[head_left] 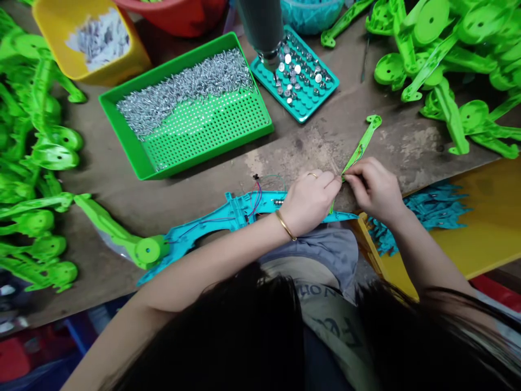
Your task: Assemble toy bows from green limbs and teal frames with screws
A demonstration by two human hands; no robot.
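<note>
A narrow light-green plastic arm [368, 136] with thin wires along it points up and away from my hands. My left hand [311, 198] is closed, its fingers pinching the lower part of this arm. Thumb and fingertips of my right hand [376, 187] pinch together at the arm's edge, where the wires run; what lies between them is too small to make out. Under my left hand lies a long blue plastic frame [195, 225] with red and blue wires and a small spring-like metal part. A green arm with a round end [146, 251] joins its left end.
Beyond my hands stand a green tray [211, 122] of screws and a teal tray [313, 100] of round metal pieces. An upright power driver [262, 27] hangs above. Green parts pile up at left [52, 146] and right [456, 108]. A yellow bin [439, 250] holds blue parts.
</note>
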